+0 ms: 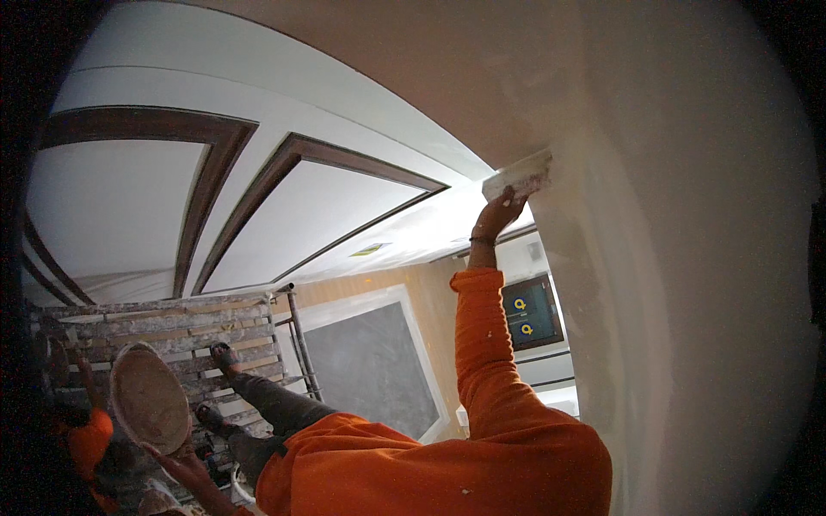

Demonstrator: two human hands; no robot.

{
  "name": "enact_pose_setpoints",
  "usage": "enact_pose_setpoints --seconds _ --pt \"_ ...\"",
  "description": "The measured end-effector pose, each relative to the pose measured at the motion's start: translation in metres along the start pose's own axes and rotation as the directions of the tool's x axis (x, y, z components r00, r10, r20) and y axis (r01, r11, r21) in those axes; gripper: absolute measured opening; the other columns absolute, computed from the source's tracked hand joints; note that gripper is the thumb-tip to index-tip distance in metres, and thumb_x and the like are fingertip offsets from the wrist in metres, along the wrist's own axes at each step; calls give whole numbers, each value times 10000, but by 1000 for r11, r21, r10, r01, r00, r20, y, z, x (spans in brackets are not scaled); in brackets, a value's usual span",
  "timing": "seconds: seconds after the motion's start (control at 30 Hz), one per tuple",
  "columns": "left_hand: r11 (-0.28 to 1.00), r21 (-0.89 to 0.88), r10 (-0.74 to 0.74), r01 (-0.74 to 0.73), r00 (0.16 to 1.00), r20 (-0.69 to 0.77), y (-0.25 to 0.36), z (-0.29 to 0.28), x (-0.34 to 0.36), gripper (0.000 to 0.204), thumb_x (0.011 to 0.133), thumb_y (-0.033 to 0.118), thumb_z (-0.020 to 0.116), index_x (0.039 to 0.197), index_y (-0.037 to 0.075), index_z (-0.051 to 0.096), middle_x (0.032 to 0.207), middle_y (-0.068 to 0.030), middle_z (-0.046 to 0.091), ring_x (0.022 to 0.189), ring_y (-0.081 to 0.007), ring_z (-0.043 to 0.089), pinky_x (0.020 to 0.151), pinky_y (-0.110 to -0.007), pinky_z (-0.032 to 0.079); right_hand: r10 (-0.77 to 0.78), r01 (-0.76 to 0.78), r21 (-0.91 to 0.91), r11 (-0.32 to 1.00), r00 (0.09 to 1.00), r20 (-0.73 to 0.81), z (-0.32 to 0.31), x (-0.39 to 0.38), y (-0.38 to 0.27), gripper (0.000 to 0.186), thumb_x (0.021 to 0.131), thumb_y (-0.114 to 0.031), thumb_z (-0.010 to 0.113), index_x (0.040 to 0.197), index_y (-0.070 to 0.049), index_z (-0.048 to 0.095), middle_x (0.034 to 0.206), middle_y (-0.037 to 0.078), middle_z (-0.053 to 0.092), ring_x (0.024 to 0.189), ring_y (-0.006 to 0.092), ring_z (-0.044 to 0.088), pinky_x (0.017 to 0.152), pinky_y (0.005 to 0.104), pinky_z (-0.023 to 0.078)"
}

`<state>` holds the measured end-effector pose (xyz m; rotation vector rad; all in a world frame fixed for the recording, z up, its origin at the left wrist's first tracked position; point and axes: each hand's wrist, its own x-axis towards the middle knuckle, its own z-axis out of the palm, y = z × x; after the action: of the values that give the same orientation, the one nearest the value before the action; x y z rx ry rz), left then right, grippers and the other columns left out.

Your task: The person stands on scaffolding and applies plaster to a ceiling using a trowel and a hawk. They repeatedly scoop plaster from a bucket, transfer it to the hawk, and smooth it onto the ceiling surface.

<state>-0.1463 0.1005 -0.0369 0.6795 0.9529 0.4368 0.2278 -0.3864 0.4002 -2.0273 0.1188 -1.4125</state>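
My right arm, in an orange sleeve, reaches far up, and my right hand (pixel 497 217) is closed around a broad filling knife (pixel 520 176). The knife is smeared with pale filler, and its blade lies against the plastered surface (pixel 602 112) near its edge. Low on the left, my left hand (pixel 178 469) grips the near rim of a round basin (pixel 151 400). Greyish-beige filler fills much of the basin. Only part of this hand shows; the rest is hidden by the basin.
I stand on slatted scaffold planks (pixel 249 331) beside a metal scaffold post (pixel 298 340). At the lower left is another person in orange (pixel 90 443). Dark wooden frames (pixel 232 138) line the white panelling. A dark window (pixel 531 314) and a grey panel (pixel 370 357) lie beyond.
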Motion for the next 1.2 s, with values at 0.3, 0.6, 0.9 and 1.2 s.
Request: enact_pose_setpoints --seconds 0.3,0.6,0.9,1.2 --pt "811 501 260 -300 954 151 -15 -35 6 794 949 463 523 1529 139 89 1531 -202 185 1343 -382 345 1035 -519 431 -108 87 165 982 986 126 55 -75 -91 651 961 -242 511 1476 26 220 1457 266 331 1302 386 390 1087 485 330" --pt "600 660 375 -452 888 267 -20 -47 13 790 946 417 546 1529 142 89 1532 -200 181 1349 -383 335 1041 -528 423 -706 727 -75 682 681 195 34 -88 -107 384 992 -102 396 1346 13 487 1366 179 508 1210 360 463 1033 460 336" --pt "605 670 355 -431 899 257 -30 -42 10 793 937 354 578 1529 150 92 1534 -196 174 1358 -384 316 1053 -541 409 -629 641 29 767 743 226 52 -46 -14 358 980 -258 515 1251 -29 555 1154 172 602 986 316 568 845 450 450" --pt "546 714 373 -438 890 261 -28 -48 12 803 928 291 609 1530 158 94 1537 -191 166 1368 -386 297 1065 -555 394 -139 141 25 990 989 -55 -11 -26 -6 550 996 -194 447 1443 62 255 1454 273 338 1302 370 409 1085 460 343"
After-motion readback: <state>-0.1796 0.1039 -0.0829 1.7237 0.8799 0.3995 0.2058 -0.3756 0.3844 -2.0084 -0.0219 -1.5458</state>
